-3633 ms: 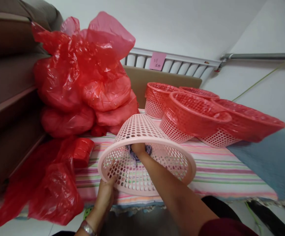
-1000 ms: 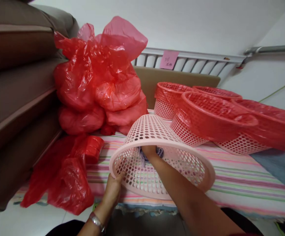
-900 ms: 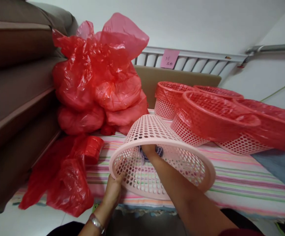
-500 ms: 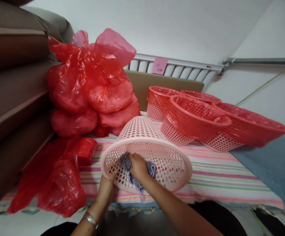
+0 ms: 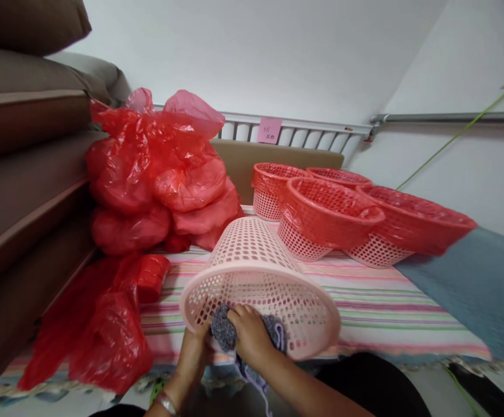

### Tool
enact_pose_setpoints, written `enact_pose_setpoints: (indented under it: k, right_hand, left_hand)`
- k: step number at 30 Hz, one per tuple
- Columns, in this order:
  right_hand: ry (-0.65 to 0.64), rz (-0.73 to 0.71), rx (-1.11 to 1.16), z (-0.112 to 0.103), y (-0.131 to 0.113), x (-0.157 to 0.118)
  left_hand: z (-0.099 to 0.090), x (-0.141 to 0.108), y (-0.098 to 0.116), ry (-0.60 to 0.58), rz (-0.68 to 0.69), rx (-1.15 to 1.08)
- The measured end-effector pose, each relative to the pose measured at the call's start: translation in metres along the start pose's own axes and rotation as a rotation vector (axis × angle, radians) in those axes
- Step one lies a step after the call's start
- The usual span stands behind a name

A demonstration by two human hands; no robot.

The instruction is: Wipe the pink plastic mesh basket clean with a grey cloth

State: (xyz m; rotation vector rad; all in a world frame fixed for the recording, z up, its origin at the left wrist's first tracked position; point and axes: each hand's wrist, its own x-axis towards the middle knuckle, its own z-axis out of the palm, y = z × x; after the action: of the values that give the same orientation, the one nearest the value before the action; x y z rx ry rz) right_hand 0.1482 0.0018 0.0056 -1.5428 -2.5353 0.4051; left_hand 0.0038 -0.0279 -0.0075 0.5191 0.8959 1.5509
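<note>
A pale pink perforated plastic basket lies on its side with its wide mouth facing me. My left hand grips the basket's rim at the lower left, its fingers partly hidden behind the plastic. In my right hand is a bunched grey cloth with a lilac edging, its fingers closed over the top. The cloth is at the mouth of the basket, by the lower rim, and a loose end hangs down below the rim.
Several baskets lined with red bags stand at the right back. Stuffed red plastic bags are piled at the left, with a roll of red bags in front. Stacked brown cushions border the left side. A striped cloth covers the surface.
My right hand and the grey cloth have come toward me, from inside the basket to its lower rim. My left hand stays on the rim. The camera view has tilted slightly upward.
</note>
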Motion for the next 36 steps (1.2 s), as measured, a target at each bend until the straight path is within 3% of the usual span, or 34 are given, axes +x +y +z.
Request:
enact_pose_setpoints:
  k: [6,15,17,21,25,30,36]
  right_hand:
    - [0.006,0.062,0.003,-0.001,0.005,-0.008]
    - [0.004,0.077,0.004,-0.002,0.005,0.005]
    - [0.078,0.154,0.026,-0.007,0.009,0.019]
    - [0.355,0.326,0.084,-0.022,0.029,0.074]
    - [0.552,0.282,0.183,-0.025,0.056,0.13]
    - [0.491,0.232,0.269,-0.016,0.072,0.151]
    - [0.418,0.234,0.215,-0.032,0.067,0.152]
  left_hand:
    - [-0.005,0.001,-0.011,0.066,0.021,0.101]
    - [-0.016,0.025,0.018,0.122,0.08,0.116]
    - [-0.018,0.025,0.013,0.113,0.071,0.091]
    - [-0.021,0.021,-0.005,0.059,0.047,0.09]
    - [-0.016,0.015,-0.013,0.064,0.053,0.112]
    - [-0.012,0.015,-0.009,0.053,-0.009,0.106]
    - [-0.016,0.015,-0.01,0.057,-0.007,0.109]
